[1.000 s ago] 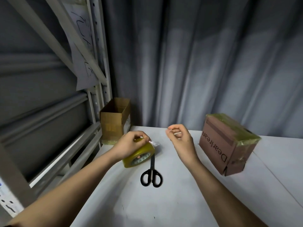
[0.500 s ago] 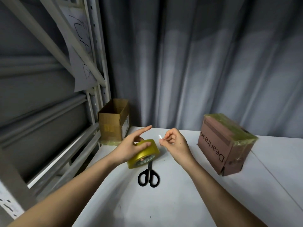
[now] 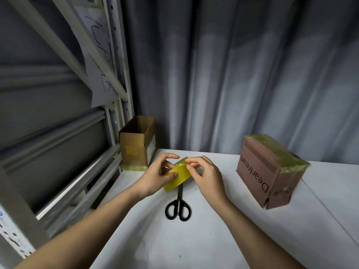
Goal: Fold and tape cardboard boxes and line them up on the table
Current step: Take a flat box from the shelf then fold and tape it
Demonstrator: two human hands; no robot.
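Hands together over the white table [image 3: 213, 239], left hand [image 3: 155, 177] gripping yellow tape roll [image 3: 177, 176] tilted on edge, right hand [image 3: 208, 176] pinching its rim, scissors [image 3: 178, 207] beneath with blades pointing away, taped box [image 3: 270, 169] at right, open box [image 3: 136, 144] at far left corner.

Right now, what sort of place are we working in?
Probably a stockroom or packing corner: metal shelving on the left, a taped cardboard box on the white table, and both hands on a tape roll.
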